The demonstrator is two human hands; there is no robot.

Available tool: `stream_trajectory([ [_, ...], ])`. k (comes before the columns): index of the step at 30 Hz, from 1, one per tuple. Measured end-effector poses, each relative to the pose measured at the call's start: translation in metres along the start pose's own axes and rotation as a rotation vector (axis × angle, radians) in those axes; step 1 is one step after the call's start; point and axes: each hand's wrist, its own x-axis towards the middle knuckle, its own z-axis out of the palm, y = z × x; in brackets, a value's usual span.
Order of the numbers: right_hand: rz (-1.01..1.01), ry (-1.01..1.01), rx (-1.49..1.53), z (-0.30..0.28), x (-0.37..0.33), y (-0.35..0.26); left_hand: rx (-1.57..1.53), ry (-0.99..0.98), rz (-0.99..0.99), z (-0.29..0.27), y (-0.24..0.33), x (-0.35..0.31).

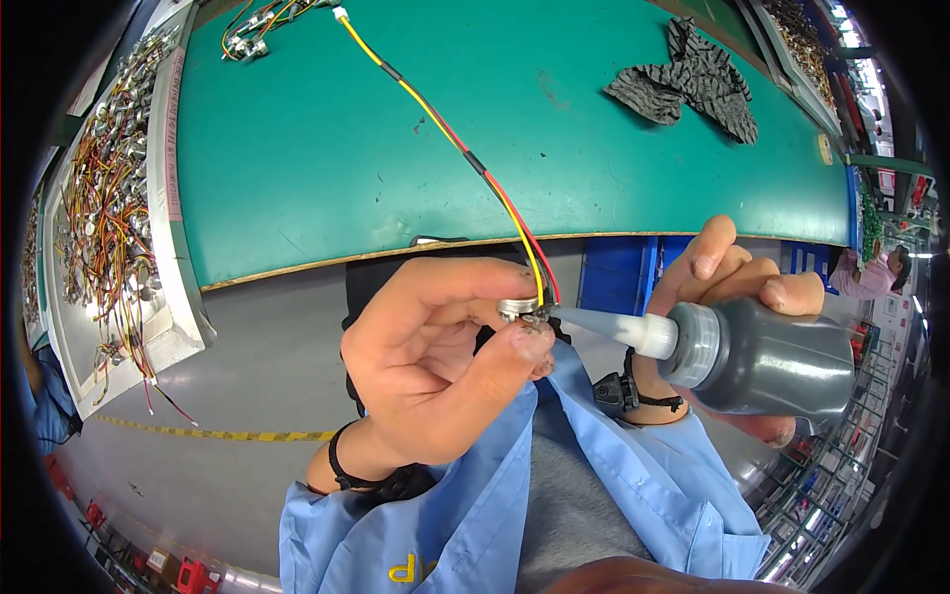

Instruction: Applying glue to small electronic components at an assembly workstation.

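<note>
Your right hand (737, 287) grips the dark grey plastic squeeze bottle (762, 358) lying level, its white nozzle pointing to 9 o'clock at the small round metal part (522, 309) pinched in your left hand (435, 356).

A factory assembly workshop is showing here: a green-matted work surface (327, 148) is lying beside a white tray (183, 287) heaped with small wired metal components (104, 208), while red and blue storage bins (188, 572) are lining the grey floor (247, 376).
</note>
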Motion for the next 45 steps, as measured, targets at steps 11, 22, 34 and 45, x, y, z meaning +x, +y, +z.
stream_trajectory([
  [11, 0.011, 0.029, -0.001, 0.001, 0.0, -0.001, -0.011, 0.02, -0.025, 0.003, 0.003, 0.001],
  [22, 0.014, 0.061, 0.015, 0.001, -0.001, -0.002, -0.059, 0.009, -0.03, 0.003, 0.002, 0.002],
  [34, 0.034, 0.064, 0.004, 0.0, -0.002, -0.004, -0.065, 0.008, -0.047, 0.004, 0.004, 0.002],
  [45, 0.022, 0.006, 0.006, -0.008, -0.005, -0.004, -0.11, 0.001, -0.073, 0.004, 0.002, 0.002],
])
